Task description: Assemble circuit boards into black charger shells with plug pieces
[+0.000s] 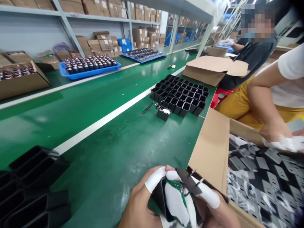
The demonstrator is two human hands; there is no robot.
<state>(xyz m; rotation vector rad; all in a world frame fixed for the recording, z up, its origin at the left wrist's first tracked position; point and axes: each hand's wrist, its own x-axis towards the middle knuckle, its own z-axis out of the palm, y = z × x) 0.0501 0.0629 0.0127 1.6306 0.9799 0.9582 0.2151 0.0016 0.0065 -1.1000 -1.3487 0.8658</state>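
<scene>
My left hand (139, 201), with a white finger cot on the finger, is closed around a black plastic case (160, 198) low in the view. Inside that case sit a green circuit board (174, 183) and a white pad (176, 204). White-covered fingers of my right hand (222, 209) pinch a flat black cover (187, 180) with two metal prongs sticking out. The cover is tilted over the open end of the case, and wires run below it. The right hand's lower fingers are partly hidden behind the case.
Empty black cases (179, 93) stand in rows ahead; more (35, 171) are at left. Nearby lie a filled case (163, 113) and black tweezers (147, 108). A carton (209, 145) of black parts is at right, where a co-worker's hand (275, 128) reaches in. Blue trays (91, 73) stand beyond.
</scene>
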